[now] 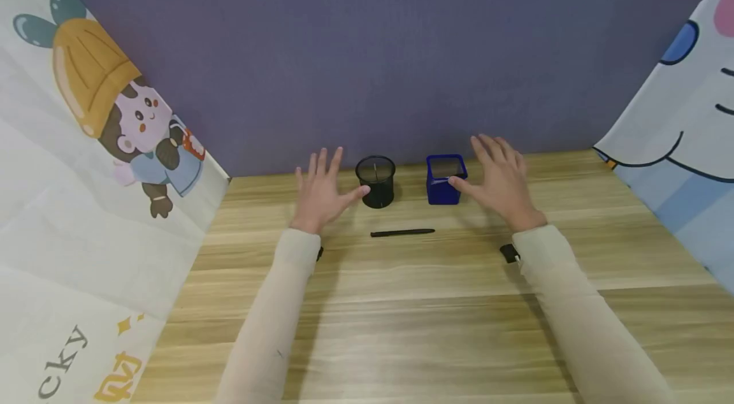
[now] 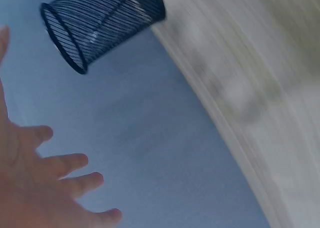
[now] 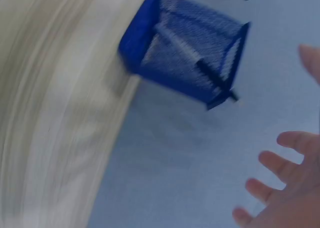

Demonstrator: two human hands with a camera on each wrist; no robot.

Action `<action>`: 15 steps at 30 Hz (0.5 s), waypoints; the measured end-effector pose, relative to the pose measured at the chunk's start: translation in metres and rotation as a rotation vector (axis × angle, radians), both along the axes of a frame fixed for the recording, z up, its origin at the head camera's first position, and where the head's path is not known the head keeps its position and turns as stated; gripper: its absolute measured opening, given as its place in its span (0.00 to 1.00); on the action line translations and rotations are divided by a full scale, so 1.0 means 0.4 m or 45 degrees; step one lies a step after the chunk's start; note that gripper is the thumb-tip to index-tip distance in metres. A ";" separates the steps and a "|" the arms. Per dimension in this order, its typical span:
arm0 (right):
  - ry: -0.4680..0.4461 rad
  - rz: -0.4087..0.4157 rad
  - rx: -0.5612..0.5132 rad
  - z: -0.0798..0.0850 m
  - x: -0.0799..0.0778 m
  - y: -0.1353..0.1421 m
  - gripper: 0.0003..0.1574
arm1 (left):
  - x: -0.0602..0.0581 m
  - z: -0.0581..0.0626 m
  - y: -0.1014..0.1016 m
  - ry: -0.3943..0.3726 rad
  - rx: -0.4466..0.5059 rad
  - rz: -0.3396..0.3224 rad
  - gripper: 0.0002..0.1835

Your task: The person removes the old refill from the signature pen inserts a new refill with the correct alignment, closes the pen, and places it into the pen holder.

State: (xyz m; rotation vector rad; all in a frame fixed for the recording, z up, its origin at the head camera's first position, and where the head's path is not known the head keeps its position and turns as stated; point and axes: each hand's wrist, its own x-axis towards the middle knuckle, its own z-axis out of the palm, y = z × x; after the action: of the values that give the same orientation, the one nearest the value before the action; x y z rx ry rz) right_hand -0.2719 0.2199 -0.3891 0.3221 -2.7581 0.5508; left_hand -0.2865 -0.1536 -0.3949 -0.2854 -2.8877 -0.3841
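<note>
A round black mesh pen holder (image 1: 376, 190) stands upright near the back edge of the table, and it also shows in the left wrist view as a mesh cup (image 2: 107, 20). To its right is a square blue mesh pen holder (image 1: 443, 192); the right wrist view shows a pen (image 3: 192, 55) inside it. In front of both lies a black pen (image 1: 402, 233). My left hand (image 1: 321, 199), fingers spread, is left of the black holder. My right hand (image 1: 500, 182), also spread, is right of the blue holder. Neither hand grips anything; whether the thumbs touch the holders I cannot tell.
Behind the wooden table (image 1: 401, 327) rises a dark purple-grey panel (image 1: 373, 53). White printed cloth (image 1: 69, 219) hangs on the left side, and another printed cloth (image 1: 688, 136) hangs on the right.
</note>
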 end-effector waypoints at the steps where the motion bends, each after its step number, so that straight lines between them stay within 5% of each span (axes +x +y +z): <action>1: 0.029 0.010 -0.028 0.000 0.005 -0.007 0.61 | 0.004 0.001 0.005 0.023 0.021 -0.009 0.58; 9: 0.197 0.080 -0.240 -0.017 0.033 -0.067 0.39 | 0.043 -0.003 0.038 0.155 0.152 -0.059 0.37; 15: 0.186 0.090 -0.351 -0.030 0.046 -0.089 0.27 | 0.064 -0.022 0.057 0.268 0.267 -0.156 0.16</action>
State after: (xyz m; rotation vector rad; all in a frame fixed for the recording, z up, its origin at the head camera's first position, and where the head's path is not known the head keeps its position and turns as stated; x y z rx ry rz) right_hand -0.2534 0.1843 -0.4010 0.3781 -2.4975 0.8777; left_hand -0.2609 -0.1307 -0.4039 -0.4388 -2.6058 -0.6320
